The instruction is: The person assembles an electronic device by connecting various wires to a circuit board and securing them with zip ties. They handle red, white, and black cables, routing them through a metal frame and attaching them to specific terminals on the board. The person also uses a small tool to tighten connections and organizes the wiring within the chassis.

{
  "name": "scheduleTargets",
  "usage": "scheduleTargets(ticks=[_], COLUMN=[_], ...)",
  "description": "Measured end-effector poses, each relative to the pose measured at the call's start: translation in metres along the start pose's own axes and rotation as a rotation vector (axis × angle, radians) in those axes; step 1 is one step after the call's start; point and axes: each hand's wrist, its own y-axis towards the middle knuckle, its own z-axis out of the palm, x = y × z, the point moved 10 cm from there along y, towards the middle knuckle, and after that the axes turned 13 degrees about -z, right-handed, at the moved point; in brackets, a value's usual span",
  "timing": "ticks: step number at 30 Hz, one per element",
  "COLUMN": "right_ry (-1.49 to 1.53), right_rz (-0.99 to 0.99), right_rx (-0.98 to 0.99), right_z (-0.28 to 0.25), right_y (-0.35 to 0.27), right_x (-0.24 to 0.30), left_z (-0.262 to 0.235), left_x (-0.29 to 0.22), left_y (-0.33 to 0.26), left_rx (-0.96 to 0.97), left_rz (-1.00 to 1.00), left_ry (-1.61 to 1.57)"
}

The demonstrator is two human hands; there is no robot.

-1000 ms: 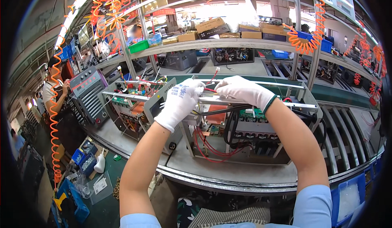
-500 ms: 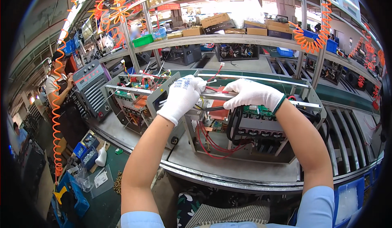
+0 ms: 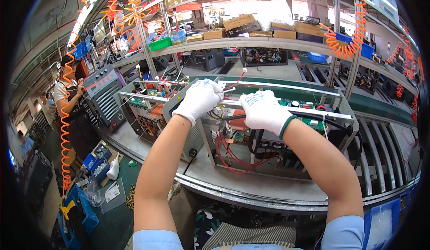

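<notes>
Both my hands wear white knit gloves and work over an open-topped metal machine chassis [image 3: 286, 171]. My left hand [image 3: 200, 98] is closed at the chassis's left end, its fingertips pinching thin wires with small white ends [image 3: 229, 89]. Just to the right, my right hand [image 3: 264, 109] is closed at the upper metal rail [image 3: 331, 112]; its fingers hide what they hold. A thick black cable [image 3: 234, 117] passes below the hands. Red wires [image 3: 227, 153] loop down inside the chassis, and green circuit boards [image 3: 295, 103] show behind my right hand.
Another open chassis [image 3: 143, 111] stands to the left, beside a finished-looking grey unit [image 3: 104, 95] where another person [image 3: 67, 93] stands. Metal rollers [image 3: 380, 156] lie to the right. A shelf [image 3: 251, 42] with boxes spans the back. Blue bins [image 3: 99, 169] and a white bottle [image 3: 113, 169] sit lower left.
My right hand has moved left and slightly down, closer to my left hand, and its fingers have curled in. The red wires between the hands are now mostly covered. My left hand stays nearly in place.
</notes>
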Motion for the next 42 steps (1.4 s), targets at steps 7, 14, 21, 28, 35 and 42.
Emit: scheduleTargets(ticks=[7,14,21,28,35,42], right_ry=[0.407,0.486,0.549,0.516,0.787,0.878], right_rz=[-0.036,-0.015,-0.112,0.000,-0.064,-0.093], right_rx=[-0.149,-0.113,-0.068,-0.100,-0.087,-0.183], right_z=[-0.008,0.003,-0.002,0.000,0.006,0.009], right_y=[-0.016,-0.010,-0.008,-0.008,-0.007,0.002], right_x=[-0.012,-0.021,-0.013,-0.018,-0.021,-0.028], left_z=[-0.020,-0.040,-0.022,0.068,0.081,0.084], left_x=[0.007,-0.028,-0.021,-0.006,-0.002,0.001], left_y=[-0.024,-0.113,-0.081,-0.135,-0.086,-0.083], left_rx=[-0.074,-0.502,-0.446,0.233,0.289,0.414], left_rz=[0.019,0.302,0.140,-0.287,-0.379,-0.331], left_ry=[-0.241,-0.348,-0.196,-1.072,-1.236,-1.396])
